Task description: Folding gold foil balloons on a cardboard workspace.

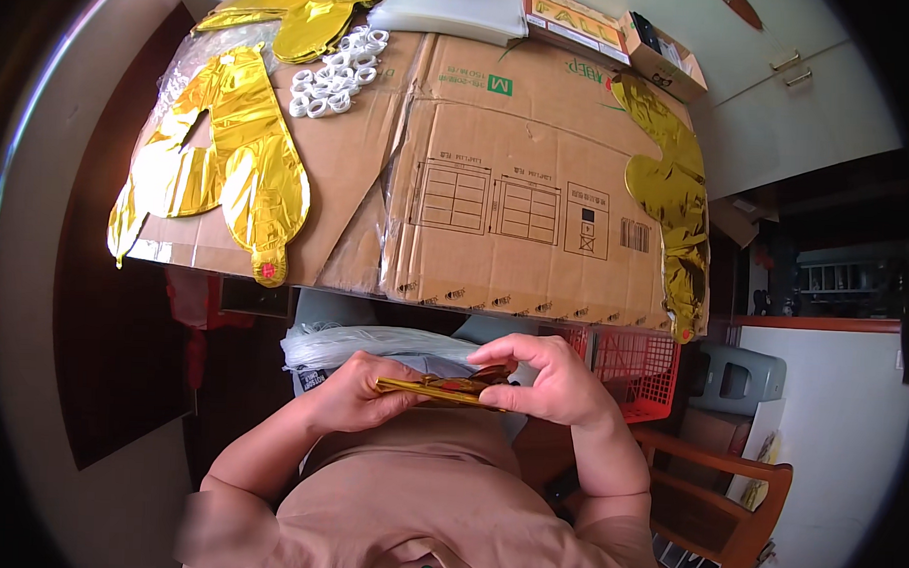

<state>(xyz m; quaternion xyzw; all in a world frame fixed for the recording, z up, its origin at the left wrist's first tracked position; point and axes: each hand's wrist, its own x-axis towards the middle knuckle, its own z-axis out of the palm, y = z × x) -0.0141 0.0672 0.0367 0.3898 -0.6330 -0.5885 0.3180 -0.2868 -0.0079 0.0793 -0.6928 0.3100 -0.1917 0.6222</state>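
Close to my body I hold a folded gold foil balloon (436,390), flattened into a narrow strip. My left hand (363,393) pinches one end of it between thumb and fingers. The thumb of my right hand (551,380) presses the other end from the near side, while its fingers curve over the top edge. A bundle of clear plastic strips or film (382,344) lies just beyond my hands, near my lap. On the cardboard-covered table ahead, an unfolded gold letter-shaped foil balloon (264,162) lies at the left, and another curved gold balloon (678,182) lies along the right edge.
Flattened cardboard (460,124) covers the table. At its back are more gold foil (318,24), small white ribbon rolls (331,84), a stack of clear plastic bags (449,13) and an open small box (668,61). A red basket (637,376) and wooden chair (767,495) stand right.
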